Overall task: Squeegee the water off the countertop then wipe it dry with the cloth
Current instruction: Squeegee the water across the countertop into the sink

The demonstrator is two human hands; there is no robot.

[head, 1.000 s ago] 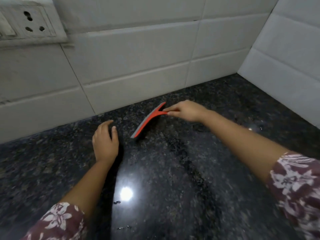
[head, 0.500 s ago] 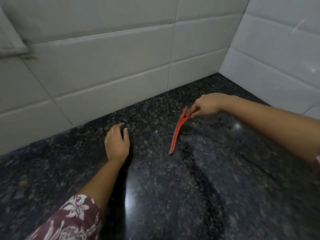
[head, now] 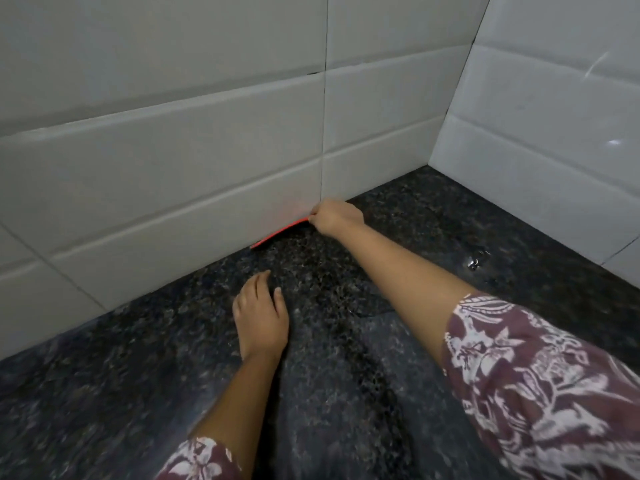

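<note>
Two hands in shot, so going left to right. Lower left-centre, the left hand [head: 261, 320] lies palm down on the countertop [head: 138, 375], fingers loose and a bit spread, holding nothing. Same spot and same pose as half a second ago.

Up from it, just above mid-frame, is the red squeegee [head: 278, 234], and that's the big change. Half a second back it was out on the open stone with its blade running roughly toward the camera. Now it sits tucked along the foot of the back wall [head: 173, 168], with only a thin red strip showing where tile meets counter. Just right of it, the right hand [head: 336, 216] has the handle end pinched in curled fingers, right beside the tile, and the arm is stretched a lot further in than before. Can't tell if the blade edge is actually flat on the stone.

Surface is dark speckled granite, glossy, with a darker wet-looking band running from the middle down toward the bottom edge. Over at the right, a small patch of water [head: 477, 259] glints near the side wall [head: 554, 133]. Both walls are big pale glossy tiles with thin grout lines, meeting in a corner at upper right. Maroon sleeves [head: 536, 393] with a white flower print show at bottom centre and bottom right.
</note>
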